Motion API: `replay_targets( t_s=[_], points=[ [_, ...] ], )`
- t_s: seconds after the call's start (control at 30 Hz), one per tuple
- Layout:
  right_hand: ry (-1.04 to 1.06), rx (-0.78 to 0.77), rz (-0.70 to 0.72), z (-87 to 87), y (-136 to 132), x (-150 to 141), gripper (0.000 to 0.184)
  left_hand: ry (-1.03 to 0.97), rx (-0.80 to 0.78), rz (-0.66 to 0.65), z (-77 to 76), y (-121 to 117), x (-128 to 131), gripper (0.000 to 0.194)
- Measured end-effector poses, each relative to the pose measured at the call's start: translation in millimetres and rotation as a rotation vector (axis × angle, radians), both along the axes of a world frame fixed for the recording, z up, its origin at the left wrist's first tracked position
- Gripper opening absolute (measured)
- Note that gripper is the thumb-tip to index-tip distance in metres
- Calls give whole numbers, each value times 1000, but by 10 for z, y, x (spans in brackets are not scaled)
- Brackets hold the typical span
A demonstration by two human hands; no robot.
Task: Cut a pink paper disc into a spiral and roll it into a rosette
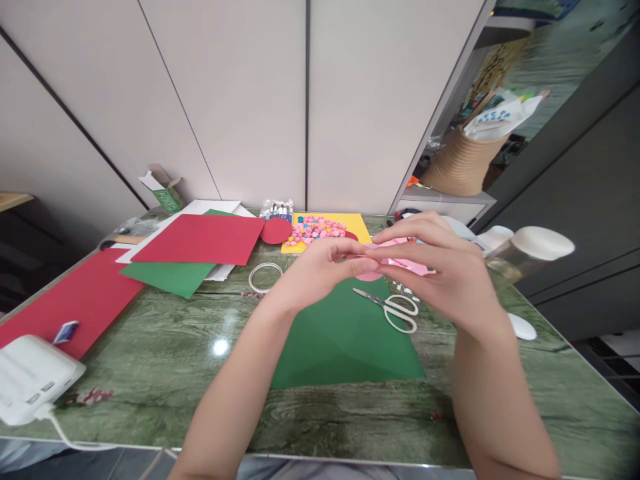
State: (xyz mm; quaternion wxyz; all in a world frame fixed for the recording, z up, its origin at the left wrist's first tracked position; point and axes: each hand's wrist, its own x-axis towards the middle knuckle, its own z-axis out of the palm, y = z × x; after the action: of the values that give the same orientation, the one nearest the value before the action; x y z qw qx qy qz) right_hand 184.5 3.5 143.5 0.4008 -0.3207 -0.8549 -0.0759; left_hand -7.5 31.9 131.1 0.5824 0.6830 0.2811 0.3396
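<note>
Charger (35,380), white, sits at the near left corner of the green marbled surface (200,360): cable plugged in, small dark ports on its face, no brand legible. Behind it, a blue-and-white block (66,332) on a red sheet (90,297); any print on it is too small. Green-and-white box (169,200) at the back, pale lettering unreadable. Then a second red sheet (200,239) over green and white ones. White ring (251,279) near the left forearm. Pack of tubes (277,209) with dark blue labels, text not legible, red disc (276,231) in front. Pink, yellow and teal pieces (320,229) heaped on yellow paper (355,221).

Left hand (320,267): thumb and fingers together at the tips. Pink disc (370,275) shows right at those tips; can't tell if gripped or just behind. Right hand (445,260): fingers spread, tips meeting the left's, grip on disc also unclear. Scissors (387,305) below, straddling the right edge of a green sheet (345,347). Far right: clear container (517,260) with white top; on the shelf, a basket (463,163) holding a blue-printed white bag (505,117), print unreadable.
</note>
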Motion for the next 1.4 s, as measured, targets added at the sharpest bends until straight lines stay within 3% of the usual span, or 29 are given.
replay_targets(
  t_s=[0.23,0.57,0.77,0.9,1.23,1.4],
  points=[
    [-74,-105,81,17,-19,8,23,178,107,32,55,-18,-67,19],
    [46,120,-73,-33,29,-58,10,-71,-12,28,39,-63,52,21],
    [29,88,-90,-14,23,-97,12,-108,-85,36,25,-73,83,22],
    [16,65,-59,-1,17,-67,9,-32,-16,50,34,-64,58,22],
    [-55,-70,79,38,-43,-8,28,183,144,81,78,-69,-50,20],
    [-66,-68,62,17,-17,-17,24,151,81,79,79,-71,-53,20]
  ],
)
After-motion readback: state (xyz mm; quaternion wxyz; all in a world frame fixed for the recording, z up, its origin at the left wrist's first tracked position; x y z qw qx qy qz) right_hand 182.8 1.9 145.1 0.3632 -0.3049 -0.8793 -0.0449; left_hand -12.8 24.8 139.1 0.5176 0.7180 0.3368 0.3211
